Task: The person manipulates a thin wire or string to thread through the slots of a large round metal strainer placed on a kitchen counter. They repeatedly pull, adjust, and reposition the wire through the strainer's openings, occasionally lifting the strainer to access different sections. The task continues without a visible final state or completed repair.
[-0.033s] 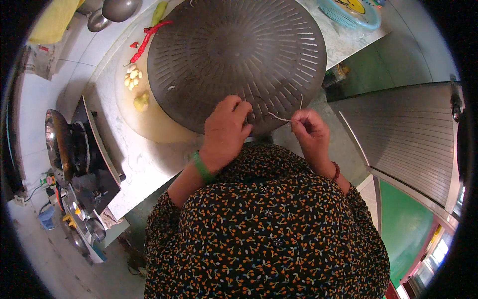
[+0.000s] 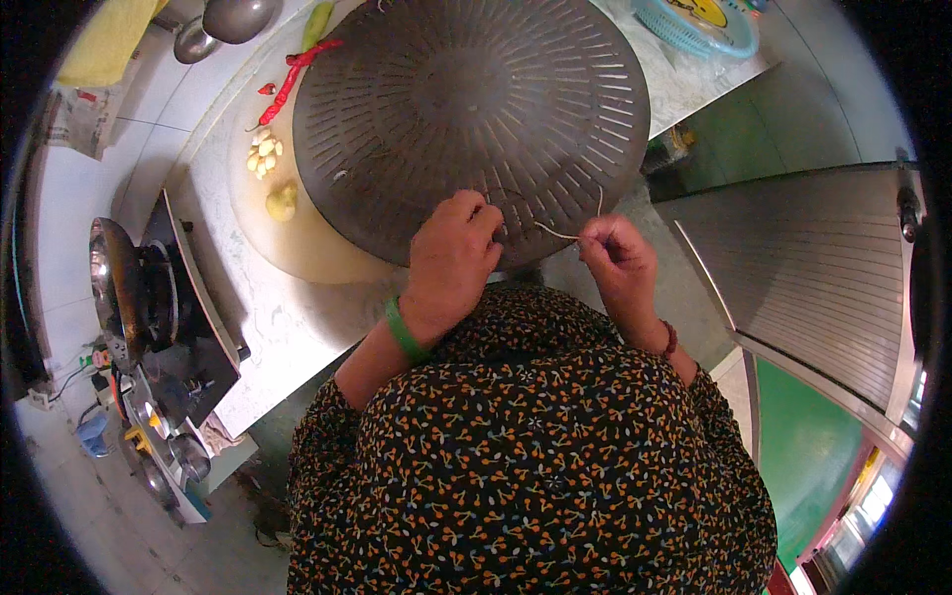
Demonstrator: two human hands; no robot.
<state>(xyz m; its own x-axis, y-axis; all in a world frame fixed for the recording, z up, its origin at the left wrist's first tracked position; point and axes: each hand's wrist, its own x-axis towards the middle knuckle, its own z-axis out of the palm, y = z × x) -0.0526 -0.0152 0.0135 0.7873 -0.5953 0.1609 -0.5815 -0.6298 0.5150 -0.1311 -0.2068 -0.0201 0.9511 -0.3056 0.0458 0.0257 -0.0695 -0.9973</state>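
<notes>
The left grip (image 2: pixel 454 256), with bent fingers, is being held over the near edge of a dark round slotted tray (image 2: pixel 466 89); whether anything is being pinched there cannot be told. To its right, a thin white string (image 2: pixel 555 233) is being pinched by the right grip (image 2: pixel 621 256), thumb against finger. The string is being bent at this pinch: one part is being pointed left, toward the left grip but short of it, and the other up, away from the body. So the right grip is nearer, being touched by the string.

From left to right, these are being shown: one pan (image 2: pixel 125 288), one pile of garlic cloves (image 2: pixel 264 155) too bunched to count surely, one small red bit (image 2: pixel 268 89), one yellow lump (image 2: pixel 282 204), one long red pepper (image 2: pixel 286 91), one green pepper (image 2: pixel 318 25), one tray, one string and one blue basket (image 2: pixel 662 32).
</notes>
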